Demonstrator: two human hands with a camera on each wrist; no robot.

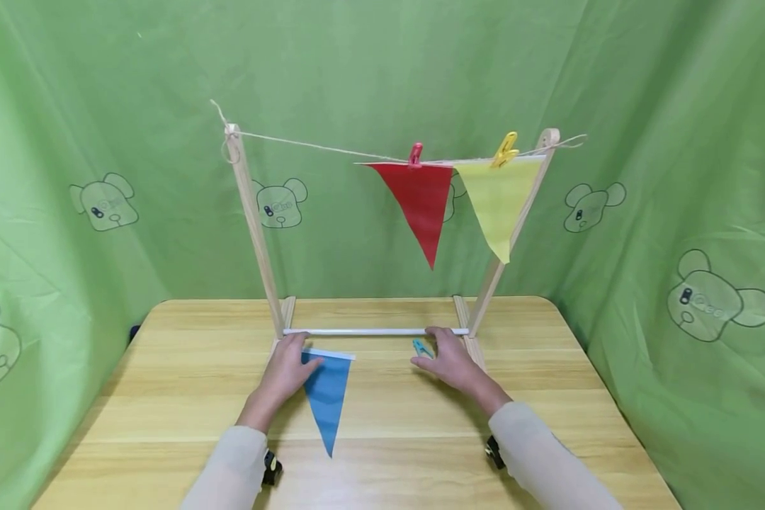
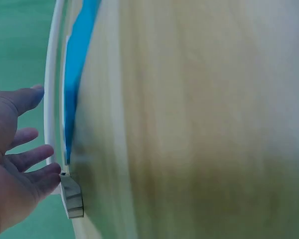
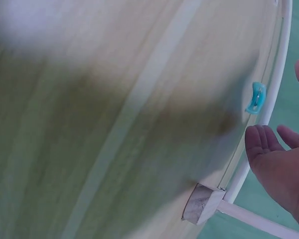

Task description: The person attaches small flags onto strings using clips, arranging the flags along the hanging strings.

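Note:
A blue triangular pennant (image 1: 329, 389) with a white top edge lies on the table. My left hand (image 1: 285, 365) is over its upper left corner, thumb extended; in the left wrist view the fingers (image 2: 32, 157) are spread and grip nothing. Beside a small teal clothespin (image 1: 422, 348) on the table, my right hand (image 1: 451, 360) hovers with relaxed fingers. The right wrist view shows a gap between this clothespin (image 3: 257, 97) and the fingers (image 3: 259, 139). Above, a red pennant (image 1: 421, 202) and a yellow pennant (image 1: 502, 202) hang from a string (image 1: 319, 146), held by a red clothespin (image 1: 415, 154) and a yellow clothespin (image 1: 505, 150).
Two wooden posts, the left post (image 1: 255, 234) and the right post (image 1: 525, 212), carry the string. A white rod (image 1: 370, 331) joins them low down, just beyond both hands. The wooden table (image 1: 395, 453) is bordered by a green curtain (image 1: 382, 64) with bear drawings.

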